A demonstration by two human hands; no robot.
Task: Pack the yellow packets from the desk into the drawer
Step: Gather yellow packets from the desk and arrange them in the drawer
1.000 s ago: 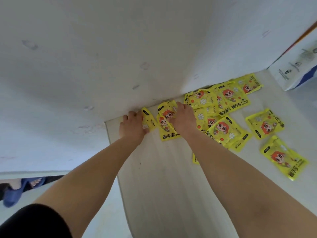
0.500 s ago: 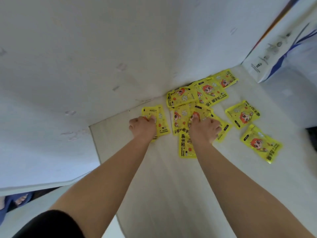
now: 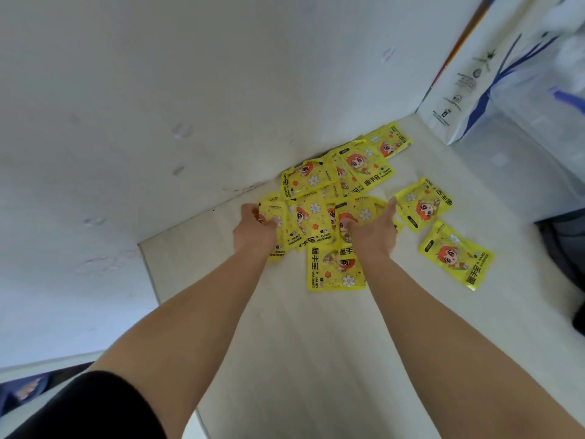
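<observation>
Yellow packets [image 3: 335, 198]: a loose heap of hand-warmer sachets, each printed with a red-haired cartoon figure and white flowers, lying on the pale wood-grain desk [image 3: 300, 343] against the white wall [image 3: 158, 90]. Most overlap one another in the corner where desk meets wall.

Desk: light surface, bare in its near half; both forearms stretch across it toward the heap.

White bag [image 3: 468, 74]: printed with blue stripes and small symbols, standing at the far right end of the desk, just beyond the heap. Contents cannot be seen.

Outlying packets: one packet [image 3: 422, 204] lies just right of the heap, another packet [image 3: 456, 255] sits nearer and further right, apart from the rest; a third packet [image 3: 332, 270] lies flat at the near edge of the heap, partly under the right wrist.

Left hand [image 3: 256, 229]: fingers curled around the edge of a leftmost packet [image 3: 278, 229], thumb on top, gripping it.

Right hand [image 3: 375, 229]: fingers pressed down and curling onto the packets in the middle of the heap, thumb spread out to the right; whether it has actually closed on one cannot be told.
</observation>
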